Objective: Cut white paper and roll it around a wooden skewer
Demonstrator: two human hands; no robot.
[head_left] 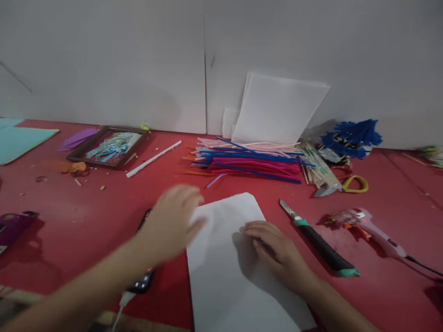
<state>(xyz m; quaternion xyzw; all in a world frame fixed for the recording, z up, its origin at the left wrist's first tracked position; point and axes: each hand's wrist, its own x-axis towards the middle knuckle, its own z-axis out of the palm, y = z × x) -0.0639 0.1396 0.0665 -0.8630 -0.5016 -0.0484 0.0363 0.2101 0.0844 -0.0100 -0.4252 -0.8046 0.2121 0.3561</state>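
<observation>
One white sheet point(218, 286) is lying flat, left hand point(173, 226) at its 10 o'clock, grip apart, right hand point(277, 246) at 2 o'clock, loosely curled, also apart.

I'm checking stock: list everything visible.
paper sheet: one, white, centre
knife: one, black-green, right
phone: one, black, left
glue gun: one, pink, right
scissors: one, yellow-handled, right
pipe cleaners: many, multicoloured, back
sticks: several, tan, right
leaning sheets: several, white, back
fringed item: one, blue, right
tray: one, brown, left
rod: one, white, left
papers: uncounted, purple, left
card: two, turquoise, left
object: one, purple, left
table: one, red, beneath
left hand: one, near phone
right hand: one, over sheet
</observation>
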